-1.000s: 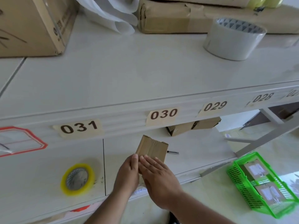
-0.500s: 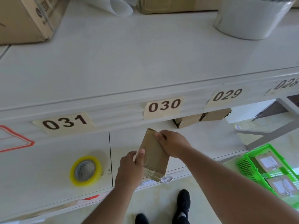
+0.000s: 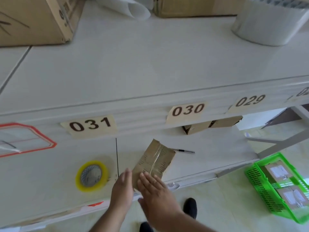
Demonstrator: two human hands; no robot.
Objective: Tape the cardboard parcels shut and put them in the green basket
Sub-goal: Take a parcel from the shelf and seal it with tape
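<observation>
Two parcels (image 3: 282,185) already sit in the green basket (image 3: 260,195), down on the floor well off to my right. One more, the flat cardboard parcel (image 3: 154,162), lies on the lower shelf (image 3: 209,158) right under my fingers, a shiny strip of tape running down its middle. My left hand (image 3: 122,190) rests flat against its near left edge, fingers straight; my right hand (image 3: 157,193) presses flat on the near end, gripping nothing. I judge I'm smoothing tape; binning it comes next. Left of my hands lies the yellow tape roll (image 3: 92,176), beyond the parcel a pen (image 3: 184,151), farther back more boxes (image 3: 212,125). Nothing blocks the way to the basket.
</observation>
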